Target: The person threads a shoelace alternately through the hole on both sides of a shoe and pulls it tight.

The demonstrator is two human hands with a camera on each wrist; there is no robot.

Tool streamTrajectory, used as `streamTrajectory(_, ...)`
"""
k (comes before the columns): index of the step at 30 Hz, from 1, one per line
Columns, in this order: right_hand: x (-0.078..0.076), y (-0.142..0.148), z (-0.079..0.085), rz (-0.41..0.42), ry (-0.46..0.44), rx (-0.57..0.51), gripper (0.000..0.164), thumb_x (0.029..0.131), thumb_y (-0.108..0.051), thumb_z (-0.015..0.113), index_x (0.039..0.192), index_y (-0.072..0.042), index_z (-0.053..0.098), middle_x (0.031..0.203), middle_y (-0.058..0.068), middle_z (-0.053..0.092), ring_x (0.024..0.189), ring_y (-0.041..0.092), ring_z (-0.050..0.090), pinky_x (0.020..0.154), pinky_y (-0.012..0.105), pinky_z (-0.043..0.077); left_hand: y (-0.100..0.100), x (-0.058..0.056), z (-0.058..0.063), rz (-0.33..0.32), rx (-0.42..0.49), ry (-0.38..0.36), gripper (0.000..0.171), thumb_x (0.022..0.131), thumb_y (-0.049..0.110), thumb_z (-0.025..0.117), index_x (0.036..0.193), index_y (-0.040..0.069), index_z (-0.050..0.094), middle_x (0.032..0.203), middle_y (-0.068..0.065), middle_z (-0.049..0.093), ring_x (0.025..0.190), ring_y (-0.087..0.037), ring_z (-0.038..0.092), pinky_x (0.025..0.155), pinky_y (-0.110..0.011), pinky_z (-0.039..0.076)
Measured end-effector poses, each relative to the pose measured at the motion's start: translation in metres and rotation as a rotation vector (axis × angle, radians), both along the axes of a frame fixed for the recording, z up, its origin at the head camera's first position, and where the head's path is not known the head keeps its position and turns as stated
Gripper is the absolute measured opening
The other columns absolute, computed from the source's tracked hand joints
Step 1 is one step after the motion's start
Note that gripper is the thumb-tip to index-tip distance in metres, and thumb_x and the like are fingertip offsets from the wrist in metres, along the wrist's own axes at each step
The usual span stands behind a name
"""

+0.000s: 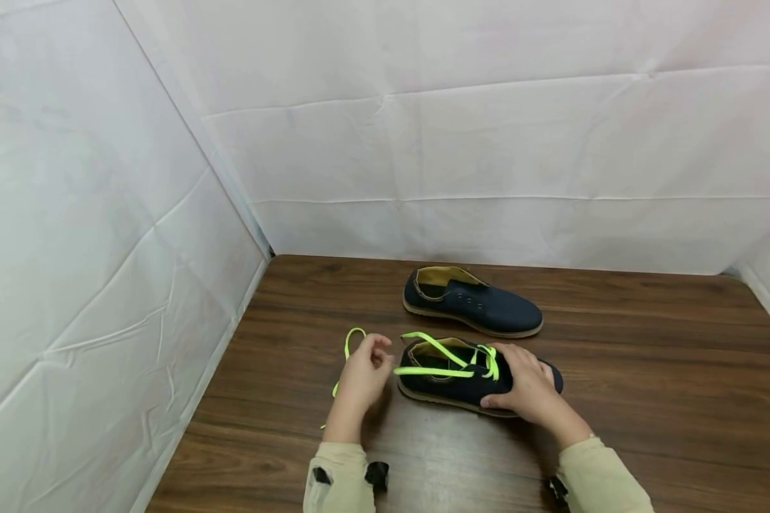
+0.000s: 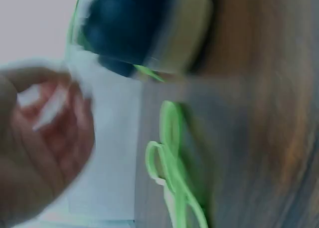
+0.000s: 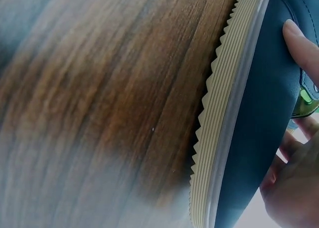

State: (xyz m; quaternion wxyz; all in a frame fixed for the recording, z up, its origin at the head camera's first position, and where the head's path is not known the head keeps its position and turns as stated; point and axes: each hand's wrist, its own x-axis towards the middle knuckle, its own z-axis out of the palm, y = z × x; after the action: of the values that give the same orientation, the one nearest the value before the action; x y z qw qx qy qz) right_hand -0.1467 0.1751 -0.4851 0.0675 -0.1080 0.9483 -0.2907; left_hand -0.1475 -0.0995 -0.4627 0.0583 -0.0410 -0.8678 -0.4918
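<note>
Steadying the near shoe [image 1: 449, 390] seems to be the right hand's [image 1: 527, 381] job in the head view: right of centre, it grips the toe half, thumb on the lower side, fingers over the top. The left hand [image 1: 364, 374], left of the heel, has loosely bent fingers and nothing visible between them. To handle the green lace [image 1: 433, 371] well, whose two tails trail leftward over the heel, I would hold the shoe firmly, pinch each tail near its tip and draw evenly, without twists. Above, the far shoe [image 1: 500, 306] shows unlaced eyelets; the loose lace [image 1: 346, 347] on the tabletop [image 1: 648, 356] is partly covered by the left hand, so its full run cannot be told. In the left wrist view, blur softens the hand at left and the shoe cut off at top; the loose lace lies doubled at bottom centre. In the right wrist view, the near shoe fills the right side, largely cropped; a digit presses it, but whose fingers show below is unclear.
</note>
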Motion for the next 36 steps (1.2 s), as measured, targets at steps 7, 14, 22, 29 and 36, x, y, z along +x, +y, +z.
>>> streamTrajectory(7,0.001,-0.002,-0.002,0.0,0.003,-0.012,0.094,0.064,-0.039,0.083,0.138,-0.004,0.036,0.138,0.028,0.033,0.127,0.045,0.025,0.094,0.061,0.014,0.026,-0.025,-0.01,0.018,-0.239,-0.317,0.063,0.094,0.058,0.034,0.121,0.009,0.063,0.121,-0.014,0.059,0.121,-0.04,0.04,0.096,-0.051,0.033)
streamTrajectory(14,0.001,-0.008,-0.009,0.013,0.008,-0.018,0.093,0.065,-0.04,0.083,0.137,-0.006,0.037,0.138,0.024,0.035,0.126,0.043,0.026,0.094,0.06,0.015,0.046,-0.041,-0.007,0.08,0.14,-0.185,0.03,0.091,0.029,0.059,0.107,0.006,0.067,0.106,-0.011,0.065,0.107,-0.032,0.052,0.095,-0.046,0.035)
streamTrajectory(22,0.001,-0.007,-0.007,0.012,0.029,-0.012,0.091,0.064,-0.037,0.084,0.136,-0.006,0.038,0.136,0.022,0.038,0.125,0.042,0.028,0.093,0.059,0.016,0.037,-0.032,0.032,0.005,0.922,-0.058,0.024,0.093,0.0,0.049,0.112,-0.012,0.057,0.08,-0.009,0.066,0.079,-0.017,0.065,0.075,-0.031,0.049)
streamTrajectory(29,0.0,-0.009,-0.004,0.015,0.028,-0.025,0.09,0.065,-0.037,0.084,0.136,-0.005,0.038,0.136,0.021,0.039,0.125,0.042,0.029,0.093,0.059,0.016,0.026,-0.015,0.021,0.035,0.008,-0.035,0.019,0.09,0.014,0.052,0.105,0.008,0.062,0.099,-0.007,0.059,0.095,-0.025,0.053,0.08,-0.038,0.043)
streamTrajectory(36,0.0,-0.008,-0.004,0.011,0.027,-0.025,0.09,0.065,-0.036,0.084,0.135,-0.004,0.038,0.135,0.022,0.039,0.124,0.043,0.029,0.092,0.058,0.016,0.012,0.012,0.001,-0.115,-0.346,-0.308,0.044,0.074,0.057,0.068,0.063,0.015,0.057,0.056,0.005,0.05,0.048,-0.013,0.044,0.045,-0.029,0.036)
